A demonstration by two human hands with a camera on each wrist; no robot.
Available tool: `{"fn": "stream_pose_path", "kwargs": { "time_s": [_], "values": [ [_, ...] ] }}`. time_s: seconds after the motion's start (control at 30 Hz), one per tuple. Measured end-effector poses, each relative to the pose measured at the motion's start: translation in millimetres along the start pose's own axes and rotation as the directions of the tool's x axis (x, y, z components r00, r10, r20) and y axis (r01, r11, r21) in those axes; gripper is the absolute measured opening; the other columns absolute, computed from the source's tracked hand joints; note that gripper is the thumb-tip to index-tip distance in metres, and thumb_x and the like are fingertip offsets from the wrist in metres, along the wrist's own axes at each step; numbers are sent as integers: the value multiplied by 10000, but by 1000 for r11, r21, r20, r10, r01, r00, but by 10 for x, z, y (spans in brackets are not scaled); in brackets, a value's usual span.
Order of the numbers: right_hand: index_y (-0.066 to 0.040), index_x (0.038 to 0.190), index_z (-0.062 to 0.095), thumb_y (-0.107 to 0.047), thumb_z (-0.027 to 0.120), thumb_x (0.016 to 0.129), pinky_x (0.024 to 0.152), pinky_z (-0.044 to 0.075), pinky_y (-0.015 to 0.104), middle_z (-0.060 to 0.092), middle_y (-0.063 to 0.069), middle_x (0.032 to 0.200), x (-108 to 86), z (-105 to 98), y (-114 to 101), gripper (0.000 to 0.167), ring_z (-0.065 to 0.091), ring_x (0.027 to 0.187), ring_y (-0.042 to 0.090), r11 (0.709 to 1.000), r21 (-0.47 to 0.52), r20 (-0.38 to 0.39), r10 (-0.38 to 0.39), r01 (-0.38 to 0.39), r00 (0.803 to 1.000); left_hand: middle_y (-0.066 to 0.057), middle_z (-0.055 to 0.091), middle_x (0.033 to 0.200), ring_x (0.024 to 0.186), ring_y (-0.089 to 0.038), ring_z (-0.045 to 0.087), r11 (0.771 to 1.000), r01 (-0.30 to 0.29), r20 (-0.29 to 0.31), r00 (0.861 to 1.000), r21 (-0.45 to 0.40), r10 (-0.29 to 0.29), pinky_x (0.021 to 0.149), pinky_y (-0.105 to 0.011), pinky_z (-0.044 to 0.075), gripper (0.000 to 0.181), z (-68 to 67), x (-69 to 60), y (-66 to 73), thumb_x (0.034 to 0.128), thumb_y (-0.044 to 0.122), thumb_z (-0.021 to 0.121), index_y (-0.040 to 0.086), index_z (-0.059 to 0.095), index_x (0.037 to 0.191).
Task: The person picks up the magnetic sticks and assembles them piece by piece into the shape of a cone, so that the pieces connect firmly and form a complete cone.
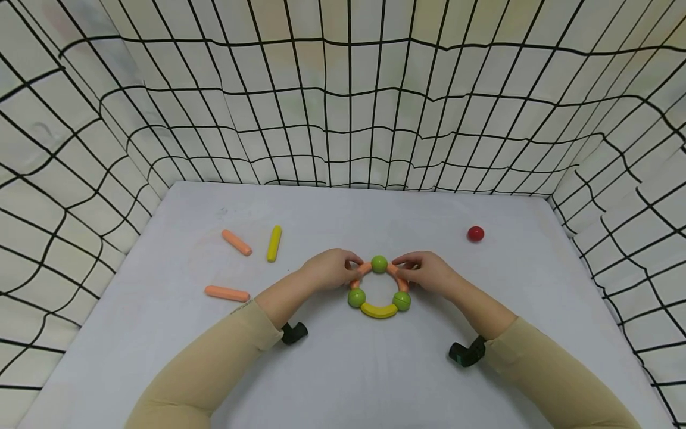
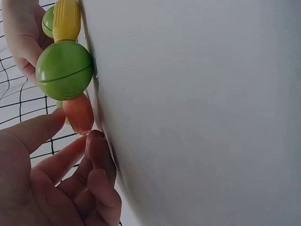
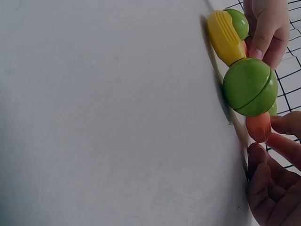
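Observation:
A ring of toy pieces lies on the white table in the head view. It joins three green balls (image 1: 379, 264), a curved yellow rod (image 1: 379, 310) on the near side and a curved orange rod on each flank. My left hand (image 1: 328, 269) pinches the left orange rod (image 2: 79, 114) between thumb and fingers. The right orange rod (image 3: 258, 127) is held the same way by my right hand (image 1: 429, 273). In both wrist views a green ball and the yellow rod stand close to the tabletop. Fingers partly cover both orange rods.
Left of the ring lie two straight orange rods (image 1: 227, 293) and a straight yellow rod (image 1: 274, 243). A red ball (image 1: 476, 233) sits at the back right. Black netting (image 1: 349, 107) over white sheeting encloses the table's back and sides.

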State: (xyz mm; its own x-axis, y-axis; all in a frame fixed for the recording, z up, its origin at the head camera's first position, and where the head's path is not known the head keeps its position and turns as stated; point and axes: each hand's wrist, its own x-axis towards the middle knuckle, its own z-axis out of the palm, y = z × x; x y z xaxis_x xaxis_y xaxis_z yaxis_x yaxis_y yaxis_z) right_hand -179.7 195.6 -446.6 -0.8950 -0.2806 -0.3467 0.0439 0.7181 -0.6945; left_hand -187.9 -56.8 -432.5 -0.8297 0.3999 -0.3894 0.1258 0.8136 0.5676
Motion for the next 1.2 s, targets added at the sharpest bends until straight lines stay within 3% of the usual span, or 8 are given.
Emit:
{"fn": "stream_pose_path", "kwargs": {
  "time_s": [0.2, 0.43, 0.67, 0.9, 1.2],
  "values": [
    [-157, 1292, 663, -327, 685, 937, 682, 494, 297, 654, 50, 1046, -37, -17, 30, 395, 591, 818, 190, 999, 14, -3, -29, 29, 1000, 8, 631, 1043, 850, -150, 571, 1000, -18, -7, 1000, 18, 18, 734, -326, 463, 480, -5, -37, -17, 962, 379, 625, 206, 565, 1406],
    [-140, 1314, 639, -265, 686, 933, 691, 489, 320, 633, 31, 1010, -136, -51, 109, 404, 571, 827, 195, 992, -1, 19, -127, 127, 992, 15, 641, 1084, 886, -147, 577, 999, -52, 5, 999, 4, 52, 790, -354, 479, 579, 14, -176, -93, 941, 383, 668, 224, 488, 1468],
    [-129, 1378, 580, -336, 755, 882, 704, 449, 321, 612, -3, 1004, -256, -52, 235, 566, 551, 847, 187, 981, -8, 65, -195, 196, 979, 10, 603, 1172, 901, -149, 554, 997, -80, 37, 996, -3, 80, 803, -355, 462, 728, 57, -313, -133, 897, 459, 711, 201, 420, 1513],
    [-98, 1426, 519, -346, 800, 839, 660, 420, 276, 603, -4, 983, -321, -40, 236, 696, 520, 790, 180, 977, -25, 107, -209, 213, 972, 26, 587, 1185, 904, -144, 540, 995, -95, 43, 995, 17, 95, 804, -351, 455, 809, 103, -378, -129, 848, 473, 762, 216, 401, 1525],
    [-87, 1444, 495, -331, 815, 828, 652, 419, 268, 616, -26, 978, -313, -20, 221, 736, 518, 770, 170, 977, -43, 125, -204, 210, 971, 40, 593, 1161, 874, -143, 540, 995, -101, 35, 994, 5, 100, 786, -349, 453, 805, 113, -372, -121, 841, 384, 796, 210, 404, 1522]
  ]
}}
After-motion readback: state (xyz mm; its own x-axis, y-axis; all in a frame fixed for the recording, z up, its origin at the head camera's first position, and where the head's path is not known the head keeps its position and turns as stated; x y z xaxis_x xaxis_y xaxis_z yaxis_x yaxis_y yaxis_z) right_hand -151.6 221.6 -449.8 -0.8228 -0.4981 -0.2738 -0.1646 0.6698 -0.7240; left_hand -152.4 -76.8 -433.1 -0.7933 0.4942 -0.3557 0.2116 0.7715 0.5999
